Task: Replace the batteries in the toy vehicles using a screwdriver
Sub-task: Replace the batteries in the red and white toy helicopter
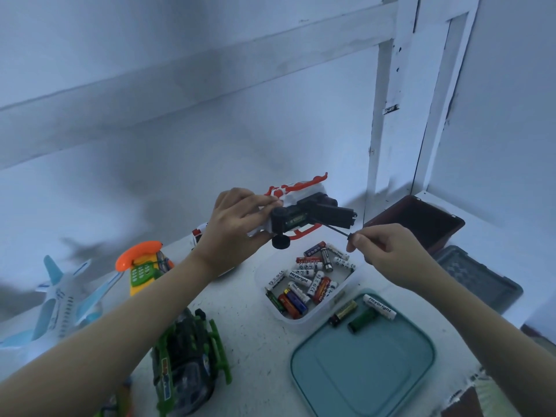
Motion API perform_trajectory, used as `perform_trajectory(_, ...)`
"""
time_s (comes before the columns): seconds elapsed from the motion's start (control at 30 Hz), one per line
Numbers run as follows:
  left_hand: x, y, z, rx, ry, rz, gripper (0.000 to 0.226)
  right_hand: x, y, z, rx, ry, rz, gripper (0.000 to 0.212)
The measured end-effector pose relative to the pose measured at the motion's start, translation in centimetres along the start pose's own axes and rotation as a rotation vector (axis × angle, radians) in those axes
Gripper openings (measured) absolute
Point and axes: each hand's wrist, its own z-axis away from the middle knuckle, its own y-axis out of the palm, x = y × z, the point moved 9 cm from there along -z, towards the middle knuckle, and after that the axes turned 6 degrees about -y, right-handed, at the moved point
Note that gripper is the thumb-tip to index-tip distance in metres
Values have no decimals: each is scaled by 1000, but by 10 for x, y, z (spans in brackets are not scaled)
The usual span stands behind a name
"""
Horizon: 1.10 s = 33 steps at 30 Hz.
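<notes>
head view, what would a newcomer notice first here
The left hand holds a red and white toy car up above the table, while the right hand pinches a small screwdriver aimed at its black underside. Below them sits a clear tub of batteries, beside a teal lid.

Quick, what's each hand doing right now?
Left hand: holding the toy car.
Right hand: pinching the screwdriver, tip at the car.
</notes>
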Motion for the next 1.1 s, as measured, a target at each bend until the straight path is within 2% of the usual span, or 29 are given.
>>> perform_trajectory(0.3,-5,6,0,41,36,-8,36,-11,0,7,132,68,-164,31)
perform_trajectory(0.67,-4,5,-7,-19,-5,18,26,21,10,7,69,-122,-23,26)
perform_trajectory(0.87,1,2,-8,-69,-67,23,28,28,9,9,-15,-168,-17,24)
perform_trajectory(1.1,-3,7,-12,-45,-120,-71,29,39,28,13,16,-147,138,25)
